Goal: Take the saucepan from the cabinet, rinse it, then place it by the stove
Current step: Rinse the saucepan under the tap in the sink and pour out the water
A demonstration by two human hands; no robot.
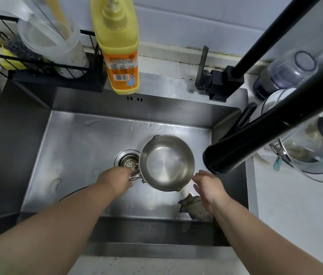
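A small steel saucepan with two pouring lips hangs over the steel sink, just right of the drain strainer. My left hand is closed around its wire handle at the pan's left side. My right hand hovers open at the pan's right rim, fingers spread and close to the metal. The black faucet spout ends just right of the pan, above my right hand. No water is running.
A yellow detergent bottle and a black wire rack with sponges and a plastic cup line the back edge. A grey rag lies in the sink's front right corner. Glass jars and a lid crowd the right counter.
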